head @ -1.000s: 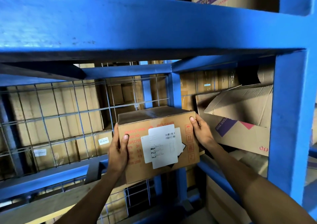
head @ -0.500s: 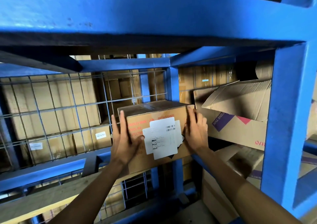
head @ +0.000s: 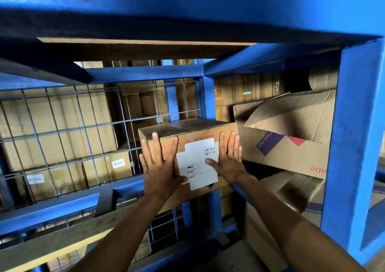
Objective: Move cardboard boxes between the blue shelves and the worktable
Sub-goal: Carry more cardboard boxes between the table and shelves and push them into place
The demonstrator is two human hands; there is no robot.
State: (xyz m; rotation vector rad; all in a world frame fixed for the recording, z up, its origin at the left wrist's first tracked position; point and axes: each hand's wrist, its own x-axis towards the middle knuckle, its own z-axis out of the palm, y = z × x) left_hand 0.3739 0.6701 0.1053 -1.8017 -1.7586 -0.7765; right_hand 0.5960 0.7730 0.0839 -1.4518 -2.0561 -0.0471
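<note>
The fingers of the left hand are straight and spread, and they lie flat against the front face of a cardboard box. The fingers of the right hand are straight too and closer together, pressed flat on the same face near its right edge, with the thumb lying over a white label. No finger curls around an edge of the box; both palms only press on it. The label sits between the two hands, it carries small barcodes, and red print shows on the cardboard above it.

The box stands upright at the front of a blue shelf, on a wooden board, and its bottom edge is hidden behind the wrists. Just beside it on the right lies an open box, tilted, with a purple and pink mark on its side; the two look very close, but it is hard to tell if they touch. Behind the box and to the left is a wire grid, and many more stacked boxes show through it. A thick blue post stands at the right, and a wide blue beam crosses above.
</note>
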